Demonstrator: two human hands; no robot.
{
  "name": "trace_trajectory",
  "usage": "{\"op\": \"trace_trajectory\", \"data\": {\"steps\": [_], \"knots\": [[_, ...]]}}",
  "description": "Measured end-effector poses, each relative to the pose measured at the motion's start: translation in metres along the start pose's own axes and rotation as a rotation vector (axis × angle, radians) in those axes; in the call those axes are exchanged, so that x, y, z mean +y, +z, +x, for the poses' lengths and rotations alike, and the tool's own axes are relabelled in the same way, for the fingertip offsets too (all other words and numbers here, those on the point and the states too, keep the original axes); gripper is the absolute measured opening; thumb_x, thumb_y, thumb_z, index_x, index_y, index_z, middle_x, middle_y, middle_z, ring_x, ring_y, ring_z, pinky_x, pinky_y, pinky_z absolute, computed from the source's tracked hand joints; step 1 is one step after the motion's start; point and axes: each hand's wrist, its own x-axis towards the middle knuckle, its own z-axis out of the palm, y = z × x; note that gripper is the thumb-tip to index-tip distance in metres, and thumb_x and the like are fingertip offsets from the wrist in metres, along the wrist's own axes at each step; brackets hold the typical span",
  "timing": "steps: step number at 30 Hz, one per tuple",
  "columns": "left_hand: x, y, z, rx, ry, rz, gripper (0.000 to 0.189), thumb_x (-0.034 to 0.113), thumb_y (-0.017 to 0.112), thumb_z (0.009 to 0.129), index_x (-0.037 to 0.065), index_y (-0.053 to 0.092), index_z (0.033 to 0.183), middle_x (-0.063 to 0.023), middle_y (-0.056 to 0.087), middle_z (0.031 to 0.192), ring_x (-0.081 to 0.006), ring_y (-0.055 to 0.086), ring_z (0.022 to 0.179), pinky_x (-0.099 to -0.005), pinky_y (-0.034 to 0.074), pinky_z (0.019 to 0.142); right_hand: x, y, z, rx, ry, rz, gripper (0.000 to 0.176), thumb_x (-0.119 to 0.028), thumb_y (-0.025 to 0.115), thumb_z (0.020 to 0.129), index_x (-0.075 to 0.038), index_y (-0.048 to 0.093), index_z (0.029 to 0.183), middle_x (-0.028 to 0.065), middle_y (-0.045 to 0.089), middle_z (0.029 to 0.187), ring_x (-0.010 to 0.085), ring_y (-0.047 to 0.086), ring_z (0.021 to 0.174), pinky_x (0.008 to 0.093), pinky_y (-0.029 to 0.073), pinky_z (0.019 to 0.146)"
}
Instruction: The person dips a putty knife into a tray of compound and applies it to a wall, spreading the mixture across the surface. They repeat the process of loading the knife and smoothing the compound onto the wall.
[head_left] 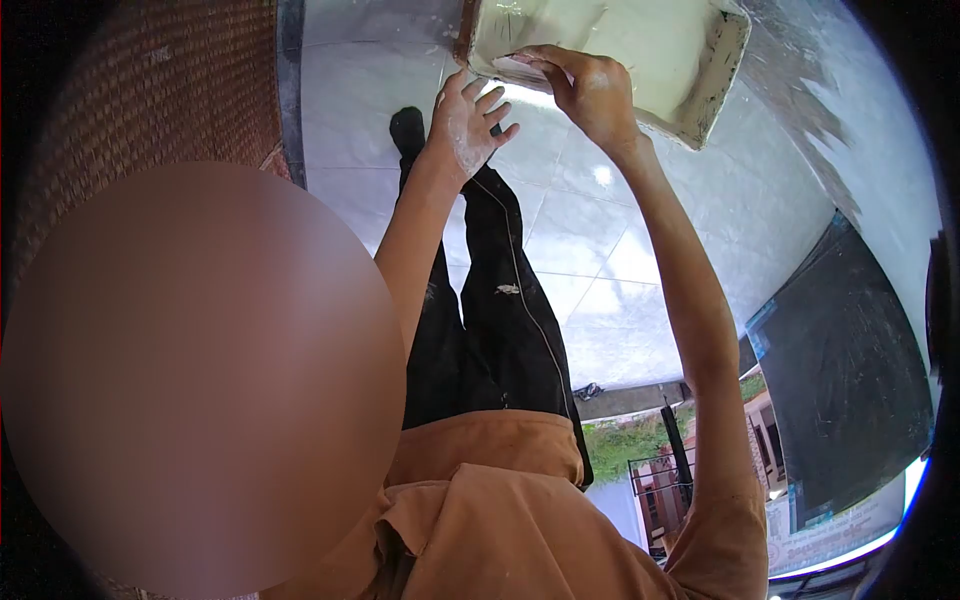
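My left hand (468,125) is raised in front of my legs with its fingers spread, holding nothing. White smears show on its skin. To its right, my right hand (595,92) is bent at the wrist and closed on a thin, flat, pale piece (517,68) with whitish material on it; I cannot tell its exact kind. That piece overlaps the near edge of a shallow off-white tray (722,75) with raised, dark-spotted sides. My left fingertips come close to the tray's near left corner.
Below is a pale tiled floor (570,215) with whitish marks. A woven wall panel (160,100) stands on the left. At right are a patchy grey-white wall (850,90) and a black sheet (850,370) with blue tape. A large blurred round area covers the lower left.
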Motion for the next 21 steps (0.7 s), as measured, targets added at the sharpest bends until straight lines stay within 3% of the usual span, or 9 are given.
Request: {"op": "trace_trajectory", "data": {"steps": [5, 7, 8, 11, 12, 15, 16, 19, 21], "knots": [[0.001, -0.004, 0.001, -0.013, -0.024, 0.026, 0.071, 0.045, 0.044, 0.095, 0.005, 0.020, 0.148, -0.0173, 0.025, 0.152, -0.0314, 0.026, 0.138, -0.0520, 0.032, 0.105, 0.019, -0.007, 0.020, -0.090, -0.024, 0.091, 0.026, -0.005, 0.067, 0.076, -0.014, 0.073, 0.100, 0.0087, 0.071, 0.086, 0.0262, 0.069, 0.072, 0.0351, 0.055, 0.067], [-0.003, -0.010, 0.004, 0.026, -0.034, 0.012, 0.072, 0.045, 0.045, 0.094, 0.006, 0.020, 0.149, -0.0163, 0.024, 0.152, -0.0312, 0.025, 0.139, -0.0518, 0.031, 0.105, 0.043, -0.006, 0.030, -0.245, 0.012, 0.358, 0.024, 0.003, 0.058, 0.086, -0.001, 0.067, 0.109, 0.0108, 0.072, 0.099, 0.0214, 0.070, 0.087, 0.0281, 0.054, 0.083], [-0.004, -0.013, 0.006, 0.066, -0.045, -0.003, 0.073, 0.044, 0.047, 0.093, 0.007, 0.019, 0.150, -0.0153, 0.023, 0.153, -0.0309, 0.024, 0.140, -0.0516, 0.030, 0.106, 0.055, -0.010, 0.035, -0.412, 0.218, 0.495, 0.025, 0.005, 0.054, 0.090, 0.002, 0.064, 0.112, 0.0090, 0.070, 0.107, 0.0176, 0.065, 0.101, 0.0277, 0.050, 0.094], [-0.006, -0.018, 0.000, 0.202, -0.032, 0.024, 0.073, 0.044, 0.049, 0.091, 0.010, 0.020, 0.150, -0.0124, 0.022, 0.154, -0.0303, 0.023, 0.140, -0.0509, 0.027, 0.107, 0.066, -0.019, 0.042, -0.467, 0.331, 0.529, 0.023, -0.002, 0.053, 0.095, 0.000, 0.064, 0.114, 0.0066, 0.069, 0.109, 0.0157, 0.063, 0.104, 0.0275, 0.049, 0.093], [-0.006, -0.024, -0.002, 0.227, -0.017, 0.018, 0.073, 0.043, 0.050, 0.090, 0.013, 0.021, 0.150, -0.0095, 0.021, 0.155, -0.0300, 0.024, 0.139, -0.0510, 0.025, 0.108, 0.076, -0.018, 0.036, -0.401, 0.347, 0.500, 0.028, -0.019, 0.059, 0.094, -0.005, 0.065, 0.118, 0.0035, 0.070, 0.101, 0.0138, 0.065, 0.086, 0.0285, 0.052, 0.077], [0.003, -0.035, -0.016, 0.287, 0.042, 0.043, 0.070, 0.042, 0.052, 0.089, 0.014, 0.026, 0.148, -0.0076, 0.026, 0.152, -0.0289, 0.032, 0.133, -0.0499, 0.028, 0.105, 0.074, -0.042, 0.018, -0.322, 0.584, 0.824, 0.033, -0.017, 0.061, 0.092, -0.004, 0.061, 0.123, 0.0007, 0.066, 0.096, 0.0108, 0.058, 0.077, 0.0253, 0.049, 0.072], [0.008, -0.037, -0.021, 0.306, 0.058, 0.009, 0.061, 0.040, 0.054, 0.088, 0.016, 0.035, 0.140, -0.0051, 0.034, 0.145, -0.0265, 0.038, 0.126, -0.0485, 0.032, 0.101, 0.055, -0.051, 0.012, -0.186, 0.630, 0.927, 0.034, -0.015, 0.060, 0.092, -0.005, 0.061, 0.124, -0.0012, 0.061, 0.094, 0.0083, 0.053, 0.075, 0.0224, 0.046, 0.067], [0.025, -0.037, -0.041, 0.308, 0.156, 0.068, 0.053, 0.040, 0.056, 0.087, 0.016, 0.041, 0.132, -0.0044, 0.040, 0.139, -0.0253, 0.041, 0.122, -0.0467, 0.034, 0.098, 0.039, -0.066, 0.000, 0.033, 0.811, 1.149, 0.034, -0.012, 0.058, 0.094, -0.006, 0.056, 0.127, 0.0005, 0.061, 0.097, 0.0106, 0.056, 0.077, 0.0259, 0.051, 0.070], [0.040, -0.028, -0.057, 0.273, 0.218, 0.101, 0.050, 0.041, 0.057, 0.087, 0.016, 0.043, 0.129, -0.0042, 0.040, 0.140, -0.0255, 0.040, 0.125, -0.0462, 0.034, 0.097, 0.015, -0.085, -0.004, 0.191, 0.766, 1.358, 0.036, -0.011, 0.055, 0.096, -0.006, 0.050, 0.131, 0.0014, 0.060, 0.096, 0.0124, 0.058, 0.077, 0.0298, 0.054, 0.071]]}}
